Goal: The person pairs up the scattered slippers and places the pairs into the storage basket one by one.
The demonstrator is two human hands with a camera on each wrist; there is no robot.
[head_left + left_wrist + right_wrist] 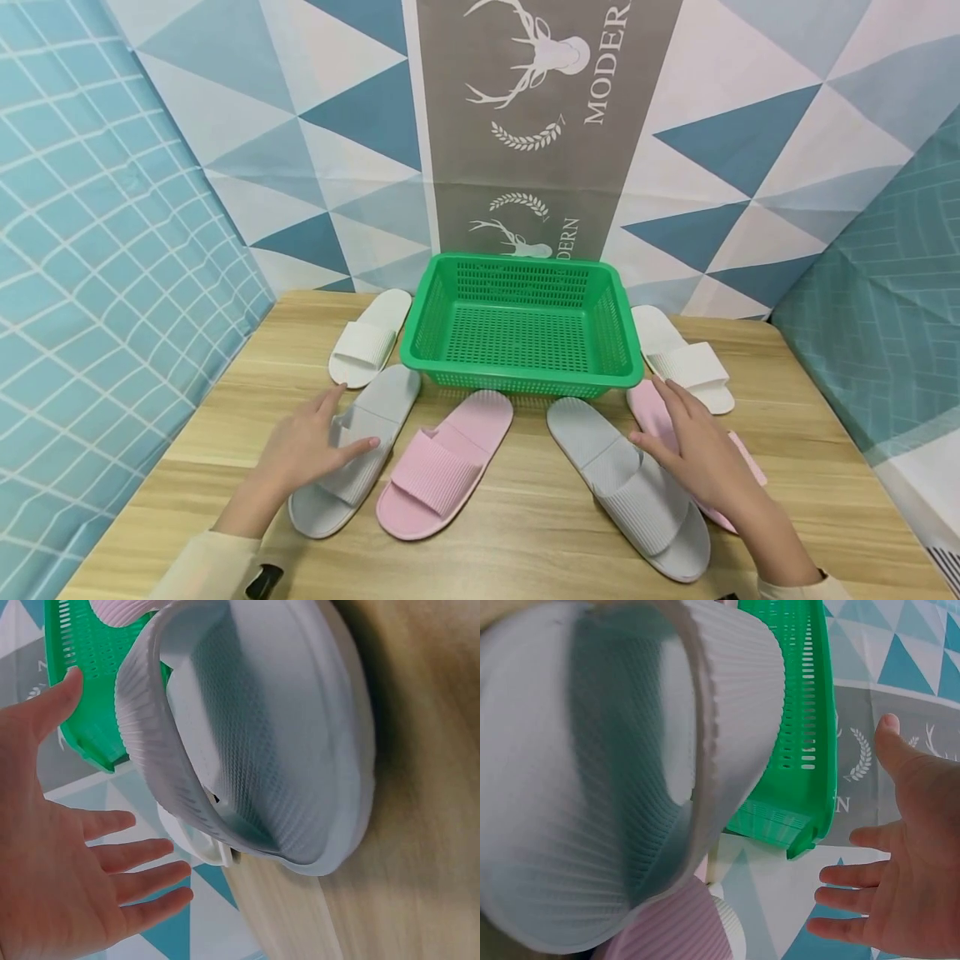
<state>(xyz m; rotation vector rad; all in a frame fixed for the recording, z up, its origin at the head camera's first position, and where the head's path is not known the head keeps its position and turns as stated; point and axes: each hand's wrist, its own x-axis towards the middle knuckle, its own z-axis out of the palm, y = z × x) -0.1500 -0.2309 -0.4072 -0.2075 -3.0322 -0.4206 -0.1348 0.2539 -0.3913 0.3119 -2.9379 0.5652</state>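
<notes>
Head view: left hand [307, 450] touches grey slipper [356, 454].

Bright, even, soft light throughout the head view, with only faint, short shadows under the green basket [522, 325] and the slippers on the wooden table [525, 533]; no glare, sharp focus at centre, and clear wide-angle bending of the patterned backdrop [135, 250] toward the edges. Dimmer and softer in the left wrist view, with the grey slipper [285, 735] close to the lens, a dark shadow beside it on the wood and motion smear over the grain. Likewise close and slightly out of focus in the right wrist view, the near grey slipper [592, 772] shaded inside, the backdrop crisper behind.
</notes>
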